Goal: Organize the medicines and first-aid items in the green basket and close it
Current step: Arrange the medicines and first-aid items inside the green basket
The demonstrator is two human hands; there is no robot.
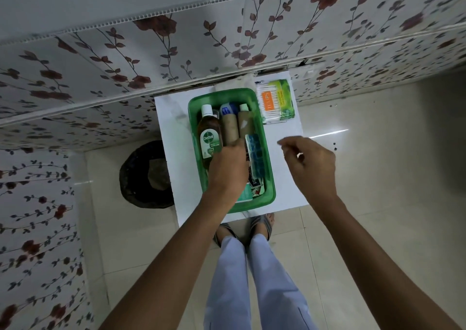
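Note:
A green basket (pixel 267 153) stands on a small white table (pixel 174 133). Inside lie a brown Dettol bottle (pixel 209 135), two tan rolls (pixel 230 128) with a blue-capped item (pixel 227 109) behind them, a blue blister strip (pixel 256 150) and some packets (pixel 256 191) at the near end. My left hand (pixel 228 168) reaches down into the basket, fingers resting on the rolls and the blister strip; its grip is hidden. My right hand (pixel 310 163) hovers over the table right of the basket, fingers loosely curled, holding nothing. A pack of cotton swabs (pixel 273 101) lies on a green box beside the basket's far right corner.
A flower-patterned wall (pixel 176 40) runs behind the table. A dark round object (pixel 146 173) sits on the tiled floor left of the table. My feet in sandals (pixel 244 229) stand at the table's near edge.

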